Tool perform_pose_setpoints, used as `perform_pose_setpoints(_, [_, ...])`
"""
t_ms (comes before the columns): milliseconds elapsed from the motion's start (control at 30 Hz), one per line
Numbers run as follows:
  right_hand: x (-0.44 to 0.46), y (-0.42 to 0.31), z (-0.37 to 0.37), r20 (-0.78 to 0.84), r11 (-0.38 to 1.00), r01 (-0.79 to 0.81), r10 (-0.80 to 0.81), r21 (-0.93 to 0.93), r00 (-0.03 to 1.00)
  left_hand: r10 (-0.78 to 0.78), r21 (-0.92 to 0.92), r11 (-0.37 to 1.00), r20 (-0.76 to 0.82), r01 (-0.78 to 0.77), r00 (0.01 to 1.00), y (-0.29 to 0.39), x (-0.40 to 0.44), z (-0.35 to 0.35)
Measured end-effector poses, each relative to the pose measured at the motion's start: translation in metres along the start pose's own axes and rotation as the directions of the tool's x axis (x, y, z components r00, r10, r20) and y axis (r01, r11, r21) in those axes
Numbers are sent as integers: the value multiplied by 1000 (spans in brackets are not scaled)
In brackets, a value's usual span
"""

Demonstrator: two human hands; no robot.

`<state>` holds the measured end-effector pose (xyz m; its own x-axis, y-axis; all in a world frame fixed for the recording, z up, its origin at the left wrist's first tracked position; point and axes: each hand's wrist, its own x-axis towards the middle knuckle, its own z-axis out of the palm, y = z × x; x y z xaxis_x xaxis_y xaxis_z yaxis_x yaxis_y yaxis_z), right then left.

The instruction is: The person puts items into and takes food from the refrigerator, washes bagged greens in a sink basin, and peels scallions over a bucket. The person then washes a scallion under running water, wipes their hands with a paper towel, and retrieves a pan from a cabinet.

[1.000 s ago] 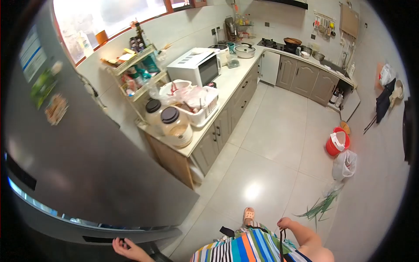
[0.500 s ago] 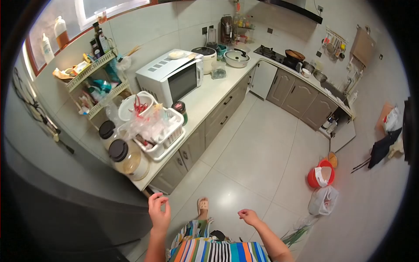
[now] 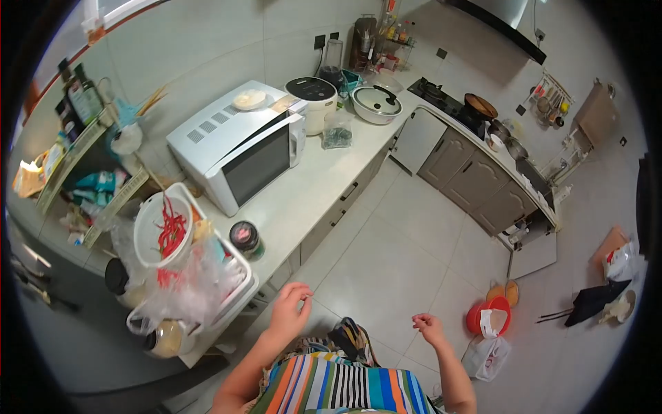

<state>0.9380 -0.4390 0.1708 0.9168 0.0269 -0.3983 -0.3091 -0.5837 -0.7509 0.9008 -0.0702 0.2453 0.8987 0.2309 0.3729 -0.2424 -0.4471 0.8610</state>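
Note:
My left hand (image 3: 289, 309) is raised in front of my body, near the counter edge, its fingers loosely bent and apart with nothing in them. Out over the floor to the right hangs my right hand (image 3: 429, 328), also holding nothing, its fingers slightly curled but apart. Closest to my left hand on the counter are a dark-lidded jar (image 3: 246, 239) and a white basket (image 3: 243, 283) full of plastic bags. A white bowl (image 3: 143, 238) with red chili peppers (image 3: 172, 228) rests on top of the basket's left part. Neither hand touches anything.
Along the counter stand a microwave (image 3: 258, 165), a rice cooker (image 3: 314, 103) and a lidded pan (image 3: 376, 105). A stove (image 3: 441, 96) is in the far corner. Right on the floor are a red bucket (image 3: 476, 319) and a white bag (image 3: 486, 359). One cabinet door (image 3: 534, 252) hangs open.
My view has moved forward into the kitchen, so the basket and microwave appear nearer. Both hands have shifted right in view; they still hold nothing.

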Motion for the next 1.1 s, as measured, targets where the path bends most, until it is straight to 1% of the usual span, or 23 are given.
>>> perform_pose_setpoints(100, [69, -32, -29, -10, 999, 16, -15, 38, 1000, -7, 20, 1000, 27, 6, 1000, -18, 63, 27])
perform_pose_setpoints(167, [126, -47, -48, 30, 993, 111, -109, -48, 994, -26, 44, 999, 27, 25, 999, -31, 96, 50])
perform_pose_setpoints(233, [193, -80, -63, 60, 986, 169, -168, -2, 984, -97, 66, 993, -19, 98, 995, -41, 133, 71])
perform_pose_setpoints(267, [227, -107, -71, 49, 967, 251, -249, -42, 967, -100, 70, 992, -27, 101, 995, -43, 152, 83])
perform_pose_setpoints(300, [259, -136, -78, 44, 942, 325, -322, -84, 946, -180, 34, 983, -24, 180, 983, -43, 167, 95])
perform_pose_setpoints(333, [291, -170, -82, 45, 937, 337, -334, -92, 942, -261, 0, 965, -21, 261, 965, -43, 182, 106])
perform_pose_setpoints(367, [326, -200, -84, 73, 914, 401, -396, -61, 915, -274, 8, 962, -30, 274, 961, -42, 199, 115])
perform_pose_setpoints(433, [400, -256, -79, 56, 851, 511, -508, -122, 859, -233, -25, 972, 20, 233, 972, -39, 231, 132])
perform_pose_setpoints(467, [418, -298, -77, 99, 811, 563, -554, -162, 827, -252, -20, 967, 14, 252, 968, -42, 243, 137])
perform_pose_setpoints(533, [476, -348, -55, 87, 734, 664, -659, -143, 747, -255, 34, 966, -1, 255, 967, -51, 267, 148])
perform_pose_setpoints(600, [531, -388, -29, 122, 696, 665, -660, -269, 741, -281, 51, 958, -28, 282, 959, -64, 289, 157])
perform_pose_setpoints(667, [588, -408, 1, 149, 562, 741, -751, -367, 643, -359, 49, 931, -38, 361, 932, -85, 308, 166])
perform_pose_setpoints(733, [633, -423, 31, 183, 393, 805, -840, -445, 511, -343, 24, 938, -69, 345, 937, -103, 336, 175])
perform_pose_setpoints(767, [650, -434, 43, 198, 394, 804, -833, -445, 517, -374, 65, 924, -50, 376, 926, -116, 351, 181])
perform_pose_setpoints(800, [659, -438, 55, 175, 300, 809, -882, -505, 437, -419, 104, 902, -26, 420, 907, -121, 362, 187])
perform_pose_setpoints(833, [667, -442, 64, 156, 204, 804, -926, -559, 344, -388, 104, 916, -24, 388, 921, -125, 378, 189])
perform_pose_setpoints(867, [674, -449, 68, 171, 210, 810, -919, -547, 354, -410, 106, 906, -24, 411, 912, -123, 395, 189])
perform_pose_setpoints(900, [676, -459, 71, 349, 257, 775, -780, -577, 519, -426, 84, 900, -42, 428, 904, -119, 412, 189])
perform_pose_setpoints(933, [680, -465, 74, 497, 287, 734, -581, -616, 644, -439, 63, 895, -58, 442, 897, -118, 427, 190])
perform_pose_setpoints(967, [685, -465, 75, 505, 298, 737, -571, -607, 647, -454, 71, 887, -54, 457, 889, -122, 438, 191])
perform_pose_setpoints(1033, [696, -459, 66, 583, 336, 806, -561, -488, 587, -450, 44, 891, -36, 451, 892, -129, 457, 198])
perform_pose_setpoints(1067, [692, -458, 55, 585, 345, 800, -550, -491, 596, -459, 42, 887, -25, 460, 888, -133, 465, 202])
perform_pose_setpoints(1100, [680, -458, 41, 570, 498, 799, -568, -336, 593, -476, -10, 879, 1, 476, 879, -135, 472, 206])
